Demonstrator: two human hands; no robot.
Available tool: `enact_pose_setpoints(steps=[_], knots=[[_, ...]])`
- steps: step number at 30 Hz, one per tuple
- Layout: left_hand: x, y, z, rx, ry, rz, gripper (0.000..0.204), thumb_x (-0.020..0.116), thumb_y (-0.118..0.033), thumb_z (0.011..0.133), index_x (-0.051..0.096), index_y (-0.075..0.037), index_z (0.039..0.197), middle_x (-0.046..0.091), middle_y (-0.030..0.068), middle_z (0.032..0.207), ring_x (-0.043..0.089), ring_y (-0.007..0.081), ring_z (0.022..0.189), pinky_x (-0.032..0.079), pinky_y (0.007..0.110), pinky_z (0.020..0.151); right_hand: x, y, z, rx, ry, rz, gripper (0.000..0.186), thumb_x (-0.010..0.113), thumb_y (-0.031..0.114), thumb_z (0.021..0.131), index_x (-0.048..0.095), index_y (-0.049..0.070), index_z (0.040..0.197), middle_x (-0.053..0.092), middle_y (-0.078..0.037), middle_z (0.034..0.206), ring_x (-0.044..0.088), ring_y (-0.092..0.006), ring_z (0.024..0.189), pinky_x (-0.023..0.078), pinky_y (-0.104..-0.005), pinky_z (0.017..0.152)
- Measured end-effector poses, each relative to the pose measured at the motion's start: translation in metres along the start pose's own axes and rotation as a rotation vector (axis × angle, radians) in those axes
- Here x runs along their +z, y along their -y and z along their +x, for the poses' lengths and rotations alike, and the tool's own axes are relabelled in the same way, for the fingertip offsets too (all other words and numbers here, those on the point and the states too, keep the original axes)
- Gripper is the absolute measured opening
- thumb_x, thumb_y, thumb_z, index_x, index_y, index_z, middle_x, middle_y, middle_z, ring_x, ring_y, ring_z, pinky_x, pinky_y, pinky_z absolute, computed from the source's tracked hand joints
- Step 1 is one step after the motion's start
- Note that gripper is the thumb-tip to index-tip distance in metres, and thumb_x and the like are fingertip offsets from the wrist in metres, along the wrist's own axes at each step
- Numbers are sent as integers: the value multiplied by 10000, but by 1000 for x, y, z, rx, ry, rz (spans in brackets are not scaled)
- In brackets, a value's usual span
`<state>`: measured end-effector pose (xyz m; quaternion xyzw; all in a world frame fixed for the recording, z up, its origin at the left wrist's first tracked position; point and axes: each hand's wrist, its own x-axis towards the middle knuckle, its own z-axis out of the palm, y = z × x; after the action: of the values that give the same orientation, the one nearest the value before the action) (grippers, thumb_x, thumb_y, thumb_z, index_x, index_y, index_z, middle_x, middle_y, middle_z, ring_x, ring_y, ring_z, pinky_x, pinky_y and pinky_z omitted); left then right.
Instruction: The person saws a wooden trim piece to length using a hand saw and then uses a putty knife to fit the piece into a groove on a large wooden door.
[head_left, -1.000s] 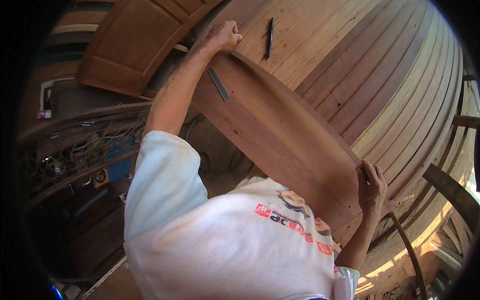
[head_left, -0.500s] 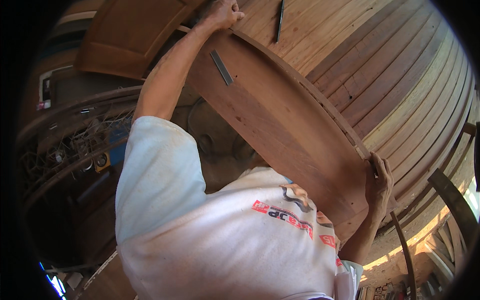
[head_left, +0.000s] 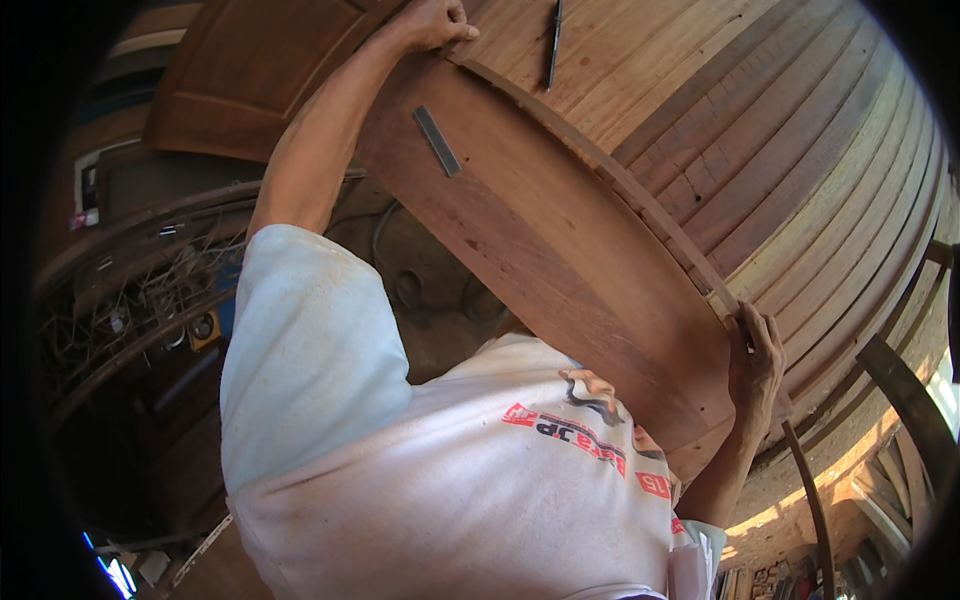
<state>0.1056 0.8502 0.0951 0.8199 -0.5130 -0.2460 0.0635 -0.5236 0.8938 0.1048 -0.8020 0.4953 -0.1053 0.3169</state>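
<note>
A long, narrow wooden strip (head_left: 648, 207) runs diagonally along the far edge of a wide reddish-brown board (head_left: 560, 235). At the strip's near right end, my right hand (head_left: 762, 352) has its fingers curled round the wood. My left hand (head_left: 436, 24) is by the far left end, arm stretched out, fingers closed and thumb against them. What it pinches, if anything, is hidden. A short metal ruler (head_left: 437, 140) lies flat on the board, below my left hand. Farther right, a dark pencil-like stick (head_left: 554, 45) rests on the planks.
Side-by-side planks (head_left: 740, 150), some pale and some dark, spread beyond the board. A panelled wooden door (head_left: 260, 70) is at upper left. Metal racks with clutter (head_left: 150, 300) stand left. A dark curved wooden piece (head_left: 905, 400) and offcuts are at right.
My left hand and forearm have shifted slightly left, and the strip and board have moved a little the same way. My right hand keeps its grip. The whole view has shifted slightly.
</note>
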Motion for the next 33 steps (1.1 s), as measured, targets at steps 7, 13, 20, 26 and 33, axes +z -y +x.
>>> enact_pose_setpoints(steps=[7,13,20,26,33], knots=[[20,7,2,38,-173,158,292,854,-326,829,722,-65,836,759,174,883,739,310,899,561,441,779,18,21,18,-68,3,-67,247,749,122,971,745,68,1212,702,-119,1010,712,-303,867,558,-409,756],[8,12,3,-22,-84,52,295,891,-333,820,740,-80,818,760,117,812,727,238,802,564,413,727,27,28,11,-155,-30,-65,226,732,138,974,740,66,1188,685,-111,1081,683,-317,973,548,-431,832],[12,19,12,3,-79,44,277,890,-313,826,744,-78,808,764,95,785,721,209,753,556,401,687,37,33,9,-160,-92,-139,237,748,120,952,734,26,1169,686,-124,1125,660,-337,1056,542,-443,902],[11,5,-3,49,-139,190,277,828,-330,870,743,-68,846,767,115,798,742,244,781,557,401,702,19,13,-13,-96,-89,-47,271,804,68,885,739,17,1143,693,-147,1113,676,-346,1025,547,-459,896],[-11,-14,-21,104,-10,7,313,803,-326,890,741,-24,835,762,132,785,721,229,747,559,399,717,4,20,-13,-207,-17,-181,302,855,114,837,743,39,1107,702,-126,1091,669,-322,1009,530,-442,886]])
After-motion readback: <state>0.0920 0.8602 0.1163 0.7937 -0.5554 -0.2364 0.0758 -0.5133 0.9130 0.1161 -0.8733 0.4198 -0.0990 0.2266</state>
